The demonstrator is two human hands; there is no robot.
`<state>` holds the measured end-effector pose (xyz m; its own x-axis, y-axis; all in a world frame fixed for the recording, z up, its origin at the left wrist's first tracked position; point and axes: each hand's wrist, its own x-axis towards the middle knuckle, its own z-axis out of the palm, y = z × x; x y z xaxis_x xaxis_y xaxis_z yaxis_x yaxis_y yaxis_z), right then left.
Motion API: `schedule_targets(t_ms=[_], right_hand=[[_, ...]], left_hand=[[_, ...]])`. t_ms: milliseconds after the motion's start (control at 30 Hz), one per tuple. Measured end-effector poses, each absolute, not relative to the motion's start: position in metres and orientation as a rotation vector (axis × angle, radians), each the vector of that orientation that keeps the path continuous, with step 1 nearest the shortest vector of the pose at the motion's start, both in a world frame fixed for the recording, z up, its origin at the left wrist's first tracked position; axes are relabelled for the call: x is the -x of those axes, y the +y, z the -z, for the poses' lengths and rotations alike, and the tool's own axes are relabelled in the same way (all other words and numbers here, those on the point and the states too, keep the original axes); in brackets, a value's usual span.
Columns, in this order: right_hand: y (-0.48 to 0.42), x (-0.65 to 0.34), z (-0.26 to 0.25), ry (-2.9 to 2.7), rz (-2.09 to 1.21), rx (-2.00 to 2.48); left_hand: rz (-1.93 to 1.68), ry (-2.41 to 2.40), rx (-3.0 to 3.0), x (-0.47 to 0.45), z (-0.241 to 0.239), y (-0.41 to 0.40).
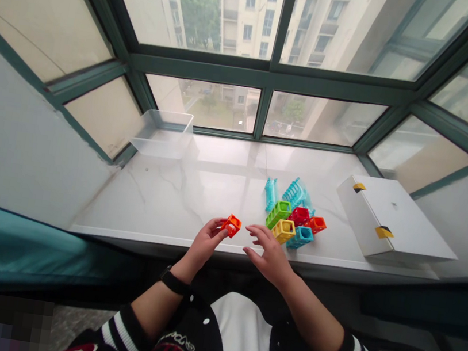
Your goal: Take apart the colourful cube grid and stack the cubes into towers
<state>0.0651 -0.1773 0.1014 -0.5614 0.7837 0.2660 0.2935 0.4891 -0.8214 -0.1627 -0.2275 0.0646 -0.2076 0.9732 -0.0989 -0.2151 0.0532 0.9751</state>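
Note:
An orange hollow cube block is pinched in my left hand, just above the front of the white sill. My right hand is held to its right, fingers apart, with nothing in it. Beside the right hand stands a group of hollow blocks: a yellow one, a blue one, a green one, a red one and another orange one. Behind them lie translucent light-blue curved pieces and a straight light-blue piece.
A clear plastic bin stands at the back left of the marble-patterned sill. On the right is a white box with yellow-and-black tabs. Green-framed windows close off the back, and a teal curtain hangs at the left.

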Motion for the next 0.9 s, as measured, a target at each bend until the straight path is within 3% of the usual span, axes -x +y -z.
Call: schedule_targets(t_ms=[400,900], right_hand=[[-0.18,-0.06,-0.109,-2.076,-0.701,0.851],[-0.176,-0.099,-0.131,-1.946,-0.357,0.947]], left_hand=[[-1.28,0.959,-0.789,0.122,-0.097,-0.228],[-1.238,0.993,-1.007,0.067,-0.129,-0.202]])
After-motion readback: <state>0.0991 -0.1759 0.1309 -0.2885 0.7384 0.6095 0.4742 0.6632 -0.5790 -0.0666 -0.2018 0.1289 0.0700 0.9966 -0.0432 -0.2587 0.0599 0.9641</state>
